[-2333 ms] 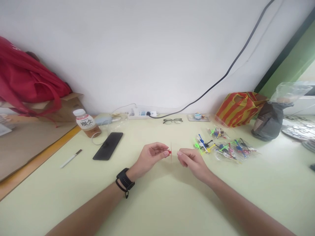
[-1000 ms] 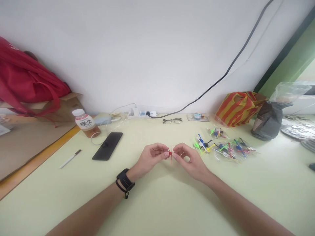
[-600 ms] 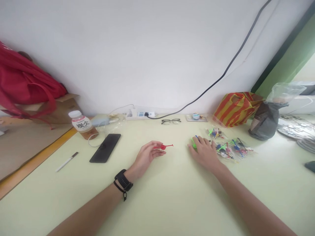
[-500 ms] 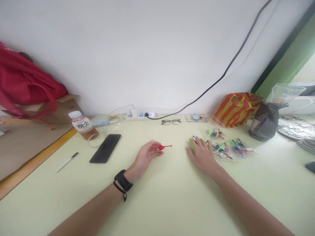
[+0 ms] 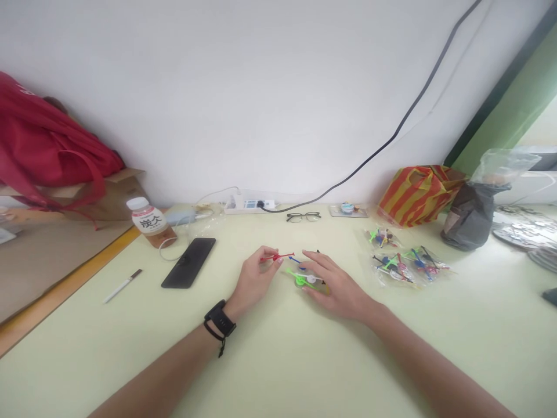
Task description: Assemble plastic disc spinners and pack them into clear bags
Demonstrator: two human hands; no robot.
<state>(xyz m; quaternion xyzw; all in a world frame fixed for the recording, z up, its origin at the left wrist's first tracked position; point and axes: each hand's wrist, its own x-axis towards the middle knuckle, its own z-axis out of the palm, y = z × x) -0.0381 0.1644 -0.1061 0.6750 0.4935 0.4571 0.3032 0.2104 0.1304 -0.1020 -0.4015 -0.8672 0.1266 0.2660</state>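
Between the thumb and fingers of my left hand (image 5: 257, 271) is a red plastic arrow pointer (image 5: 277, 256) with a round hub, pinched just above the table. My right hand (image 5: 339, 284) has its fingers spread over a small loose group of similar pointers. A green pointer (image 5: 300, 280), a white pointer (image 5: 310, 279) and a blue pointer (image 5: 297, 262) show at its fingertips. Black and yellow ends stick out too, partly hidden by the fingers. Farther right lie clear plastic packets (image 5: 411, 267) of mixed-colour pointers.
On the left are a black phone (image 5: 188, 263), a white pen-like stick (image 5: 122, 286) and a drink bottle (image 5: 151, 223). Glasses (image 5: 303, 217) and a power strip (image 5: 250, 205) lie by the wall. A striped bag (image 5: 420, 194) and a grey bag (image 5: 467, 215) stand at the right.
My right hand has moved left, and the loose pointers have come with it beside my left hand. The left hand, still holding the red pointer, has shifted slightly left.
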